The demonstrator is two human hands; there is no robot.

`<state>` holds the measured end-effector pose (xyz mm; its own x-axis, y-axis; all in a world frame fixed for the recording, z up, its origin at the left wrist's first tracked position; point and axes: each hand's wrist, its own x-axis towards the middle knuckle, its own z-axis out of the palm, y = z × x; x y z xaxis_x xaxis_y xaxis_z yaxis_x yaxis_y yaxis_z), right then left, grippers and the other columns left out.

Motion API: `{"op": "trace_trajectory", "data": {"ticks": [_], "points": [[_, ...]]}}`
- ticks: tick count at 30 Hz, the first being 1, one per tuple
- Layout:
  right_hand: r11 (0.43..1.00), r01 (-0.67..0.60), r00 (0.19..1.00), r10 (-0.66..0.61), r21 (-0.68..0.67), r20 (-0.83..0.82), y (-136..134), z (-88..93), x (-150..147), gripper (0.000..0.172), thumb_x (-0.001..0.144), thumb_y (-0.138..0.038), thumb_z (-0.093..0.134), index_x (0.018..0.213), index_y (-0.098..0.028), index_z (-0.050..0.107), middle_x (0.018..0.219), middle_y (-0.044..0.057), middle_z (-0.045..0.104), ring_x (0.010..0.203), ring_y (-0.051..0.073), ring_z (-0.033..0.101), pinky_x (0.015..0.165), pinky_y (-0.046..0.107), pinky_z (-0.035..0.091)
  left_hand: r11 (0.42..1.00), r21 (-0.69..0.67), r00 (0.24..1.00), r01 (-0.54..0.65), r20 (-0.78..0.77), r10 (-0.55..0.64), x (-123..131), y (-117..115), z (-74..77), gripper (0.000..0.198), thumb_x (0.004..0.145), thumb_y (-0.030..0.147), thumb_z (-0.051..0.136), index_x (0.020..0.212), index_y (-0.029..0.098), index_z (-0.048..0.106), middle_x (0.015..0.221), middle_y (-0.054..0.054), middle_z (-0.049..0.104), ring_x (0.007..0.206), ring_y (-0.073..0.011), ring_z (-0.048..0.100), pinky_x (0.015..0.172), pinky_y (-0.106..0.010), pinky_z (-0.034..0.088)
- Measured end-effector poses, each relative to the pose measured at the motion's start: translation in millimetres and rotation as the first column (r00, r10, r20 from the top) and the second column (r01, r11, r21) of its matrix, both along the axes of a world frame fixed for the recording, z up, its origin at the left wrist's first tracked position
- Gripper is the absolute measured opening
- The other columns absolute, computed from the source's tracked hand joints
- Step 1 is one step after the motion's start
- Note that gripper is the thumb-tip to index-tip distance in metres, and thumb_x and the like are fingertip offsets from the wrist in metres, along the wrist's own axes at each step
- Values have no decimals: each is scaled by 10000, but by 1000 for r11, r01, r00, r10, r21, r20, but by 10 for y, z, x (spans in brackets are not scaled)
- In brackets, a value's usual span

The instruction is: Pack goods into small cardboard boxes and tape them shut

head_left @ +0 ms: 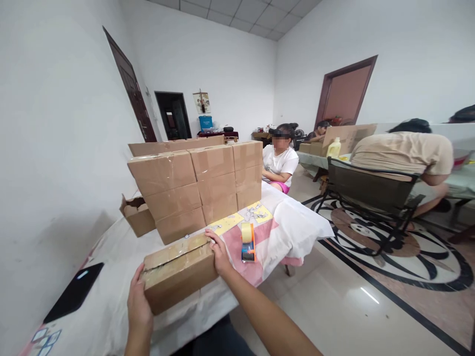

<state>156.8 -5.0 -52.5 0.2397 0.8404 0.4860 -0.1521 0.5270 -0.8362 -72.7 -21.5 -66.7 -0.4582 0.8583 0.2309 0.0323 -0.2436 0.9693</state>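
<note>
A long cardboard box (181,274) lies near the front edge of the cloth-covered table, with a narrow gap along its top between the flaps. My left hand (139,299) grips its left end, and my right hand (218,252) holds the right end with fingers over the top corner. An orange and blue tape dispenser (248,242) with a roll of tape rests on the cloth to the right of my right hand. Behind the held box rise stacked, taped cardboard boxes (200,185) in several columns.
On the table (107,301) a black flat item (74,292) lies at left, and a small open carton (137,215) stands beside the stack. A person (282,160) sits beyond the table. At right, another person leans forward by a chair (371,185).
</note>
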Motion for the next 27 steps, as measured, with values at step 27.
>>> {"op": "trace_trajectory", "data": {"ticks": [27], "points": [[999,-33,999,33,0,-12,-11,-5,-11,446,802,-263,449,1179,-205,679,1448,65,570,1386,219,475,1202,370,290,994,111,995,13,-98,-2,-38,-20,4,535,899,400,414,1355,179,587,1434,-66,575,1366,-273,472,1200,-406,299]]}}
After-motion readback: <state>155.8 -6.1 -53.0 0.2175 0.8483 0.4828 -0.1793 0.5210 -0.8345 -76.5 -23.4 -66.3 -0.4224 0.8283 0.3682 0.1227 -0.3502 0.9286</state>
